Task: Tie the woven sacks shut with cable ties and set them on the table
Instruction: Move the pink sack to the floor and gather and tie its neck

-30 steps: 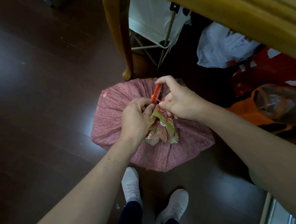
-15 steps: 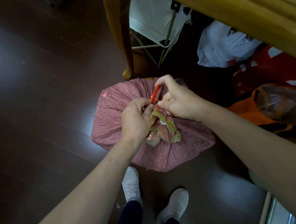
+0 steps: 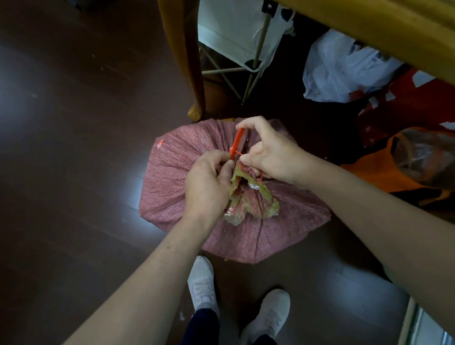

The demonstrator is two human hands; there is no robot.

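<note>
A pink woven sack (image 3: 174, 180) stands on the dark floor in front of my feet, its mouth gathered into a bunch with a yellowish plastic liner (image 3: 251, 200) sticking out. An orange cable tie (image 3: 236, 144) loops round the gathered neck. My left hand (image 3: 208, 184) pinches the tie at its head, fingers curled against the neck. My right hand (image 3: 270, 151) holds the tie's free end between thumb and forefinger, just above and right of the neck.
A wooden table leg (image 3: 186, 55) stands just behind the sack, with the table edge (image 3: 371, 25) overhead at top right. White plastic bags (image 3: 342, 68), an orange bag (image 3: 405, 160) and a folding rack (image 3: 245, 73) crowd the floor under the table. Dark floor (image 3: 62, 154) lies to the left.
My right hand has shifted slightly along the tie and its fingers have spread a little; the orange strap now shows longer above my left hand. The sack has stayed put.
</note>
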